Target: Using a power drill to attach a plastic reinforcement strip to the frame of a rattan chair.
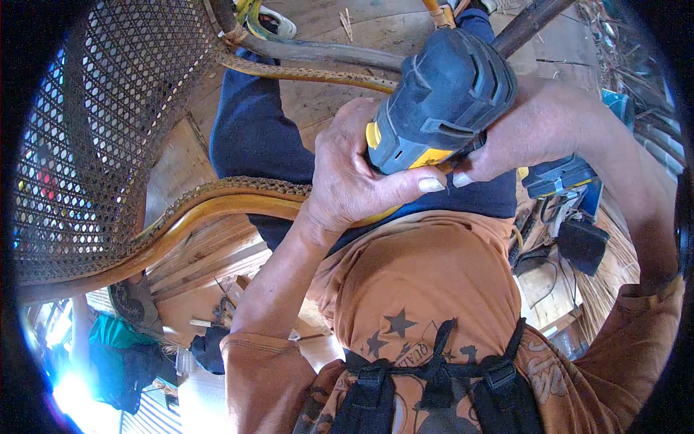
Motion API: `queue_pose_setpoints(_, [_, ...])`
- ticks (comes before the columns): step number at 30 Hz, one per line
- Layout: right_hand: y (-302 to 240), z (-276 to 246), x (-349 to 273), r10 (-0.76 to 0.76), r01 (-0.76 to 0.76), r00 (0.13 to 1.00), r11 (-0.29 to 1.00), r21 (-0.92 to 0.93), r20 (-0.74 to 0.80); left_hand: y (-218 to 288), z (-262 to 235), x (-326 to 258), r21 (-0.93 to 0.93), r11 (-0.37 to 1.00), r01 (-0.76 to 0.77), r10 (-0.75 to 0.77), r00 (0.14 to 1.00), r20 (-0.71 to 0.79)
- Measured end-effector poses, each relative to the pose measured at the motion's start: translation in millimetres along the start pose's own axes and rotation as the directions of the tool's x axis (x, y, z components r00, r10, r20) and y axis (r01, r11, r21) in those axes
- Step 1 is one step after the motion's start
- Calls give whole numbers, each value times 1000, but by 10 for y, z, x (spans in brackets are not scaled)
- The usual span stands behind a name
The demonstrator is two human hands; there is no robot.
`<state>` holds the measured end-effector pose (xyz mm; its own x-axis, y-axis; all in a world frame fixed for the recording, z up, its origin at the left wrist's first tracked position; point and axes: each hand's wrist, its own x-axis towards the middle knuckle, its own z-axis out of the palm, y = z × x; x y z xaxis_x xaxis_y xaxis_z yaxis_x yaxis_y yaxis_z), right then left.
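A dark grey, black and yellow power tool (452,94) is held up in front of my lap; its working end is hidden. My left hand (361,163) closes round its left lower side, the thumb lying along its near edge. On the other side my right hand (520,130) grips it, thumb tip close to the left thumb. Most fingers of both hands are behind the tool. Under the hands passes a curved rattan frame (195,213), bent from yellow-brown poles. A woven cane mesh panel (108,108) is fixed to that frame at the left.
Dark poles (325,54) run across the far side above the plank floor (376,29). My legs (253,116) are beneath the frame. At right lie another power tool (560,177) and a black object (582,246) among cords and straw. Wood strips (210,253) lie at left.
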<state>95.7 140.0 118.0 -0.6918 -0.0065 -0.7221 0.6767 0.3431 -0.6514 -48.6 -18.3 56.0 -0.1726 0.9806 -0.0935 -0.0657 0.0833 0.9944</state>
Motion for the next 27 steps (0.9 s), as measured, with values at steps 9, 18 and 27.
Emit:
queue_pose_setpoints(9, [-88,-30,-48,37,-37,999,999,7,-12,-21,-12,-8,60,994,-97,97,995,-10])
queue_pose_setpoints(18, [-104,-167,-226,206,-214,977,926,-310,-57,187,143,162,-123,992,-3,-1,999,-33])
queue_pose_setpoints(27, [-39,-108,-328,304,-326,945,903,-279,-121,56,160,201,90,991,-98,98,995,11])
